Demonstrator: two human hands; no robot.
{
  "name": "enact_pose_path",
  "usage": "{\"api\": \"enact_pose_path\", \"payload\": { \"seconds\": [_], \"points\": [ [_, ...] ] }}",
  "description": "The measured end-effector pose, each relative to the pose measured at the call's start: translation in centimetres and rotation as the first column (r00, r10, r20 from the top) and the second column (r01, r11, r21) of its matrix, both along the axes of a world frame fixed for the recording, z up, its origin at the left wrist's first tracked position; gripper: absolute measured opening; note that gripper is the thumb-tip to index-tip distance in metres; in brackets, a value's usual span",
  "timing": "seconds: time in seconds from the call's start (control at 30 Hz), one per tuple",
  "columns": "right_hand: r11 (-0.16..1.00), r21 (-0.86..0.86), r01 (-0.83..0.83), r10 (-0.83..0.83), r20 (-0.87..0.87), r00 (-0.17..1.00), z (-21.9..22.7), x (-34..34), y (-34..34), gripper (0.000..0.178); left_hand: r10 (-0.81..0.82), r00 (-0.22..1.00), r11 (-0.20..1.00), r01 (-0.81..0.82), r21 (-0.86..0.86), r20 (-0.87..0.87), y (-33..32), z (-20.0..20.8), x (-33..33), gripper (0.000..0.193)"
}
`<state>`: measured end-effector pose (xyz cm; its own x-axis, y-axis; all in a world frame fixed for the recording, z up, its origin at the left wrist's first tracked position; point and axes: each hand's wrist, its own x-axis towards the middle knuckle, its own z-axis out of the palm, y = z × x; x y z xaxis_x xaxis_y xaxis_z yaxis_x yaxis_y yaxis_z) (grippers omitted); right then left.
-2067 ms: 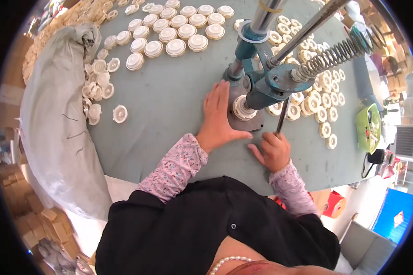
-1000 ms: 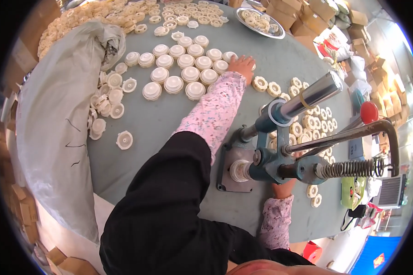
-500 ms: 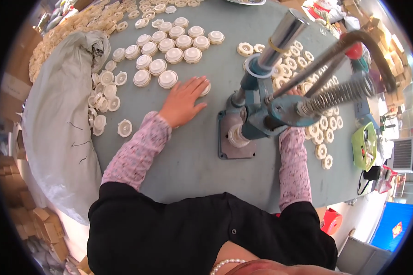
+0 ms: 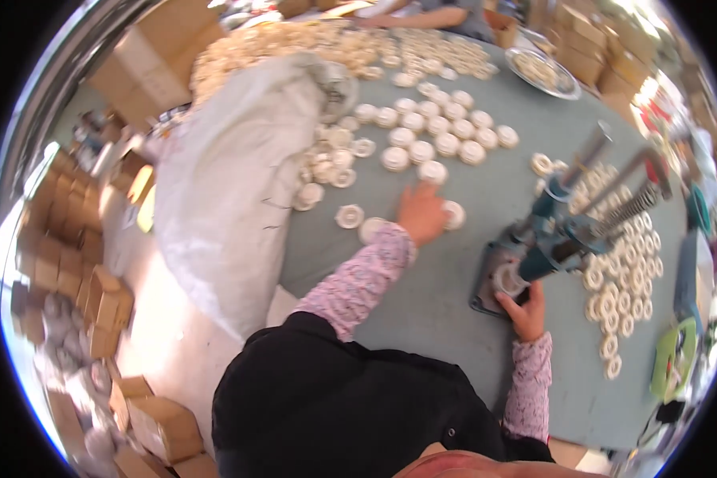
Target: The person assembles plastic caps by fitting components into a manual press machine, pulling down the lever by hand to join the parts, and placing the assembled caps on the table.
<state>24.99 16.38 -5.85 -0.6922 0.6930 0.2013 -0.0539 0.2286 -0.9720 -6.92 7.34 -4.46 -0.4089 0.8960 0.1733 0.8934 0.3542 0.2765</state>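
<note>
My left hand (image 4: 422,215), somewhat blurred, lies on the table with its fingers stretched forward. A white round cap (image 4: 453,215) sits right beside its fingers, and another white cap (image 4: 432,172) is just beyond the fingertips. By the left wrist is a further white round piece (image 4: 370,231), partly covered by the sleeve. My right hand (image 4: 527,313) is at the base of a blue-green hand press (image 4: 546,231). Its thumb and fingers close around the edge of a white round cap (image 4: 508,279) under the press ram; the far fingertips are partly hidden.
Assembled white caps (image 4: 446,143) stand grouped ahead. Loose cream rings (image 4: 629,279) spread right of the press. A grey sack (image 4: 223,183) lies at the left edge beside open-ribbed pieces (image 4: 349,216). A metal tray (image 4: 543,73), a green basket (image 4: 674,358) and another person's arm (image 4: 422,17) line the rim.
The view has swung left, showing more floor and boxes. My right hand has come from the rings behind the press to its base. A round piece now lies by my left wrist.
</note>
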Motion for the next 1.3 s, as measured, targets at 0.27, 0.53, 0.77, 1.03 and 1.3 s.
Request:
{"api": "enact_pose_path", "payload": {
  "seconds": [0.27,0.53,0.77,1.03,1.3],
  "points": [
    [0.997,0.078,0.011,-0.013,0.016,1.0,-0.5,0.8,-1.0,0.072,-0.077,0.943,0.952,-0.027,0.305,0.325,-1.0,0.4,6.7,0.032],
    [0.999,0.028,0.024,-0.025,0.027,0.999,-0.1,1.4,-0.4,0.071,-0.347,0.781,0.813,-0.027,0.582,0.52,-4.3,-1.8,11.9,0.05],
    [0.97,0.212,0.118,-0.122,0.007,0.993,1.6,1.6,-0.6,0.068,-0.363,0.776,0.822,0.007,0.57,0.515,-4.1,-1.1,11.8,0.044],
    [0.918,0.382,0.106,-0.148,0.082,0.986,-0.5,3.2,0.3,0.077,-0.277,0.873,0.845,0.021,0.535,0.402,-3.4,-2.3,12.5,0.038],
    [0.869,0.488,0.082,-0.103,0.016,0.995,-1.6,0.2,0.0,0.084,-0.343,0.809,0.824,0.015,0.567,0.477,-4.1,-3.6,9.8,0.045]
  ]
}}
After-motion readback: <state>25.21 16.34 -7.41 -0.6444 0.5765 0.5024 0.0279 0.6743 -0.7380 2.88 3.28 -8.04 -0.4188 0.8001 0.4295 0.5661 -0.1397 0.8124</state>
